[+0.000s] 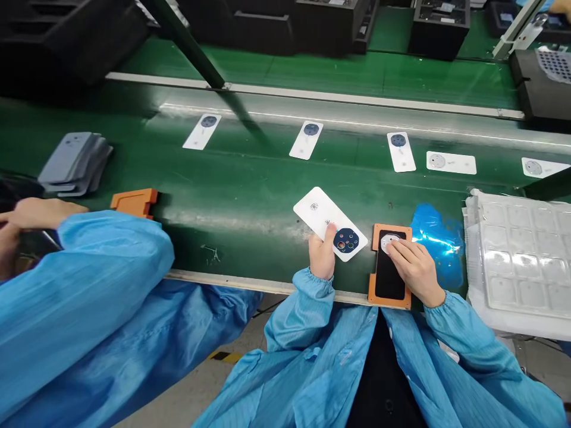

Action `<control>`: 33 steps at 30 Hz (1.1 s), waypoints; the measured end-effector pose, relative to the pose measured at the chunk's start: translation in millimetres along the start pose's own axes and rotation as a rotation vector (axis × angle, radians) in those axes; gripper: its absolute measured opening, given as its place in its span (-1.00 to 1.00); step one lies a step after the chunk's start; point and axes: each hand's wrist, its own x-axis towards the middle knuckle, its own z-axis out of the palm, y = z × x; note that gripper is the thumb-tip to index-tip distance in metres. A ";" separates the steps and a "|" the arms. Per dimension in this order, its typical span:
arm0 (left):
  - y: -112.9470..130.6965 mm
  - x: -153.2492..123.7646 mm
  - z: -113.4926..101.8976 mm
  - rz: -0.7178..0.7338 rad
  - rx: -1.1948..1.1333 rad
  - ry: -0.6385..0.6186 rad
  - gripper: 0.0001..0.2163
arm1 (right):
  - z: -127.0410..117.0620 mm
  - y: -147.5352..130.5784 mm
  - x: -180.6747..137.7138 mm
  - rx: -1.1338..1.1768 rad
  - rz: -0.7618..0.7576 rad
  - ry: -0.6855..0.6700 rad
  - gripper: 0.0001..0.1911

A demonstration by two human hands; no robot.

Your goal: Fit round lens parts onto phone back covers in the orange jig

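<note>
A white phone back cover [314, 206] with a dark round camera section is tilted above the belt in my left hand [322, 255], thumb on top. My right hand [416, 266] bends over an orange fixture [372, 291] at the belt's front edge, fingers pressed together on a round pale disc [389, 242] with holes. This disc lies at the top of the black inset [389, 279] of the fixture; my fingertips cover part of it. Just right of the fixture lies shiny blue film [439, 244], partly behind my right hand.
White back covers [306, 140] lie spaced along the green belt [250, 178]. A clear compartment tray [513, 261] stands at right. At left are stacked grey covers [71, 160], another orange fixture [134, 202] and a co-worker's blue sleeve [111, 255]. Black bins [330, 27] line the back; a post [187, 44] slants down.
</note>
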 end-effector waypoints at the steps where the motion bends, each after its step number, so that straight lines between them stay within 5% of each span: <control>1: -0.3 0.1 1.2 -0.009 -0.010 -0.010 -0.43 | -0.3 0.0 -0.8 -0.009 0.000 -0.017 -0.72; 18: 15.9 -8.7 17.6 -0.061 0.014 -0.218 -0.61 | -20.6 -8.7 5.5 0.065 0.061 -0.186 -0.73; 23: 9.9 -26.9 38.9 -0.101 -0.043 -0.269 -0.56 | -34.6 -19.8 33.3 0.401 0.228 0.074 -0.75; 27: -5.5 -50.5 53.9 -0.070 -0.074 -0.352 -0.45 | -35.6 -30.8 61.3 0.328 0.383 0.307 -0.88; 33: -16.2 -64.1 54.6 0.070 -0.002 -0.366 -0.49 | -34.6 -39.7 72.7 0.321 0.482 0.373 -0.89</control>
